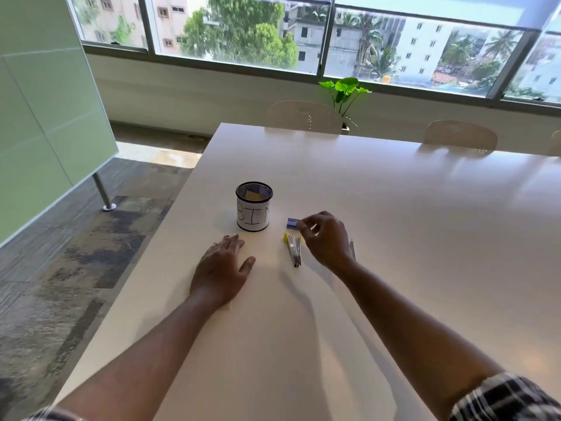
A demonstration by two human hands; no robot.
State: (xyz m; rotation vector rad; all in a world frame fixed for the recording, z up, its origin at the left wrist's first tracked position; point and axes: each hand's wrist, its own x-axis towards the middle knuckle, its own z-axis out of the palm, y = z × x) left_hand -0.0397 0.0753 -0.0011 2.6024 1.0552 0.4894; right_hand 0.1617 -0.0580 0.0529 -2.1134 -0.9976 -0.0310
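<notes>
Staple-fetching seems the step in hand: right hand (326, 238) brings curled fingertips to the blue staple box (291, 223), grip impossible to tell, just beyond the open stapler (294, 250), while left hand (223, 268) lies spread flat on the bench (409, 238); next comes a firm pinch.

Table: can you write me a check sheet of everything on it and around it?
Surface: white table, glossy.
Job's things: blue box; stapler lying close by.
Clutter: mesh cup marked BIN, paper inside; pen half hidden.
Hands: left hand flat on table; right hand, fingers curled at the blue box, grip unclear.
Cables: nothing seen.
Surroundings: chairs, plant, windows, green board.
</notes>
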